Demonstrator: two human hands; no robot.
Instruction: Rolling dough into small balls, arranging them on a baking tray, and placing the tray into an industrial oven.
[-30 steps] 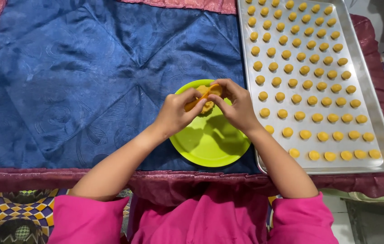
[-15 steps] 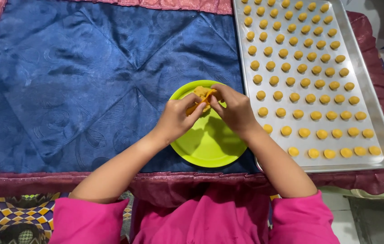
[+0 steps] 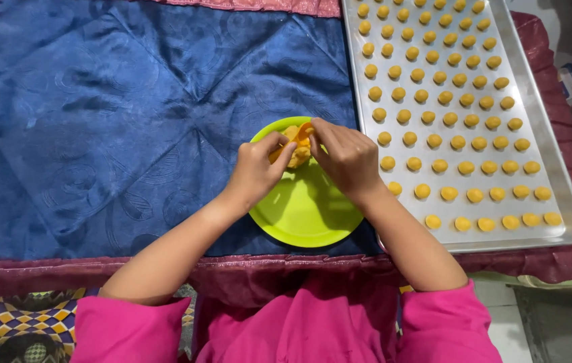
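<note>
A lime green plate (image 3: pixel 302 212) lies on a blue cloth, with a lump of yellow dough (image 3: pixel 297 156) at its far side. My left hand (image 3: pixel 257 168) rests on the lump's left side, fingers pinching it. My right hand (image 3: pixel 346 156) meets it from the right and holds a small orange tool (image 3: pixel 304 130) against the dough. To the right a metal baking tray (image 3: pixel 571 215) carries several rows of small yellow dough balls (image 3: pixel 440 141).
The blue quilted cloth (image 3: pixel 118 121) has a maroon border (image 3: pixel 64 272) along the near edge. Pink sleeves and a pink garment fill the bottom of the view. A patterned mat (image 3: pixel 3 323) shows at the bottom left.
Both hands stay over the dough on the plate, with small finger movements. The orange tool now shows more plainly at my right fingertips.
</note>
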